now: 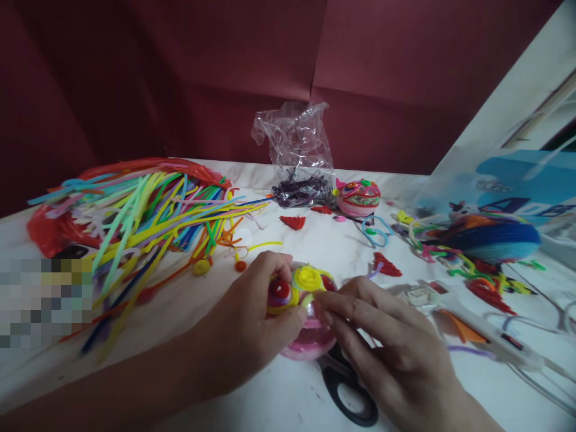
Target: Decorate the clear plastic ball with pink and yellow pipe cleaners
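Note:
My left hand (pixel 258 309) wraps the left side of a decorated round ball (pixel 300 348), pink at the bottom, with its thumb across the front. Coiled pipe-cleaner pieces cover the ball: a yellow spiral (pixel 308 277) on top and a red bead (pixel 279 290) on a purple and yellow ring at the left. My right hand (pixel 382 330) is closed in a pinch at the ball's front, just below the yellow spiral. A small pale yellow piece (pixel 308 300) shows between thumb and fingertips; its exact shape is hidden. Black-handled scissors (pixel 330 384) lie partly under my right hand.
Many coloured pipe cleaners (pixel 148 210) spill from a red bag at the left. A clear plastic bag (pixel 299 144) and another decorated ball (pixel 359 198) stand at the back. Right are red coiled pieces (pixel 387 264), a white glue gun (pixel 486 327) with its cord, and blue yarn (pixel 495 237).

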`<state>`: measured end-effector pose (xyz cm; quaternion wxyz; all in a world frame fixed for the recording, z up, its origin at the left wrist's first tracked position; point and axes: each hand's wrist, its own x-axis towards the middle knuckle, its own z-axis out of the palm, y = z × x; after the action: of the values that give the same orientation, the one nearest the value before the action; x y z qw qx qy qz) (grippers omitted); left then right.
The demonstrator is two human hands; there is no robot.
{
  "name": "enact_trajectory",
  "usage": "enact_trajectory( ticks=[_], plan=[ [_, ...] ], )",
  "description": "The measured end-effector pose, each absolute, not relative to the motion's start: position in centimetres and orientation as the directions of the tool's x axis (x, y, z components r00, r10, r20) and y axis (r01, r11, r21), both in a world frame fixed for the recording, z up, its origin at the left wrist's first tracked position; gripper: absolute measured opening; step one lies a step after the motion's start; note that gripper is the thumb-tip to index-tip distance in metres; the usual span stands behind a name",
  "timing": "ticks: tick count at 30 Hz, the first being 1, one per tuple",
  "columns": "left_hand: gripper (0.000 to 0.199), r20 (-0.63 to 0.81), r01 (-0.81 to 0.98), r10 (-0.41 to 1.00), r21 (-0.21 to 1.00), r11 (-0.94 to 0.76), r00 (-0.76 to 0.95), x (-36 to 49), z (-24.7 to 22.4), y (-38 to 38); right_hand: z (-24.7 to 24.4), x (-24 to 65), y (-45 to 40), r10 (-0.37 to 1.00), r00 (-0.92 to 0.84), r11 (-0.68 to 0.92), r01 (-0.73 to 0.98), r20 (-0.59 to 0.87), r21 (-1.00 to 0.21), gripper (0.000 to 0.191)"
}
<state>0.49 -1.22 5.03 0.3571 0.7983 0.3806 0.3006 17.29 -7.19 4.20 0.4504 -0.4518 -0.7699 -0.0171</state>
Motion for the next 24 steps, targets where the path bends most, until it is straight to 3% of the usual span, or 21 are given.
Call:
enact_trajectory(
  ticks=[9,24],
  plan=[
    [0.015,0.182,0.361,0.819,0.831,-0.424,0.544,0.4,5.0,-1.0,3.6,18.0,-7.2,0.708,-0.204,0.622,0.634,0.676,-0.46,0.032],
    [0.016,0.212,0.348,0.811,0.823,-0.45,0.546,0.4,4.7,-0.6,2.9,19.1,-7.3,0.707,-0.269,0.645,0.624,0.654,-0.441,0.041]
  ],
)
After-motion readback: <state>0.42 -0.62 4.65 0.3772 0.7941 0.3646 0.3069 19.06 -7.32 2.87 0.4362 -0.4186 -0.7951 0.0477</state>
